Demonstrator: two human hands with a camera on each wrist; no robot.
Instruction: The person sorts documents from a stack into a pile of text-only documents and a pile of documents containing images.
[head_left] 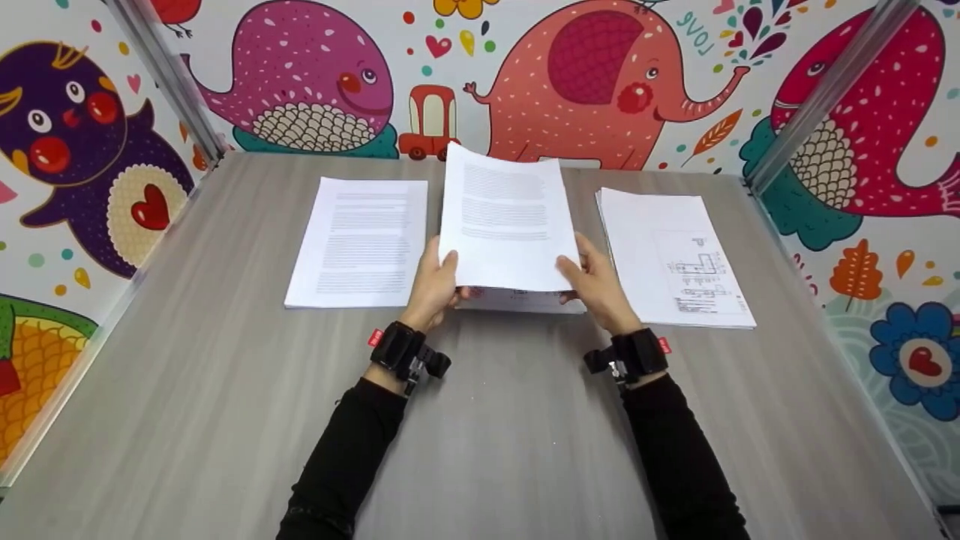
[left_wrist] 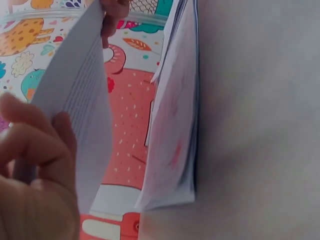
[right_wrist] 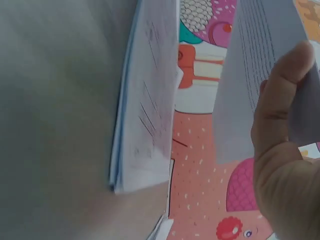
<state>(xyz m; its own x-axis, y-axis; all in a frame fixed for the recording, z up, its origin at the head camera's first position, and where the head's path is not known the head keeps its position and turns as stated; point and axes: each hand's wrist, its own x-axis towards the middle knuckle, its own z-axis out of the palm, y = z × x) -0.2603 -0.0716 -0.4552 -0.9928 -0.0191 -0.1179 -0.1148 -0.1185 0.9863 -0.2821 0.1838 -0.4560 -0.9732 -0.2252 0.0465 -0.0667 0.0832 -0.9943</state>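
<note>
Both hands hold a printed sheaf of paper (head_left: pixel 506 210) raised above the table, tilted up toward the head camera. My left hand (head_left: pixel 435 285) pinches its lower left corner, thumb on the printed face. At the lower right corner my right hand (head_left: pixel 596 285) grips it the same way. Beneath lies a middle paper stack (head_left: pixel 521 301), mostly hidden in the head view; both wrist views show it apart from the raised sheaf, as a thick stack (left_wrist: pixel 175 125) with line drawings on its top sheet (right_wrist: pixel 147 110). How many sheets the hands hold, I cannot tell.
On the left of the grey table (head_left: pixel 495 420) lies a stack of text pages (head_left: pixel 360 240). To the right is another stack (head_left: pixel 675 255), its top sheet bearing a technical drawing. Cartoon-printed wall panels (head_left: pixel 585 82) enclose the back and sides.
</note>
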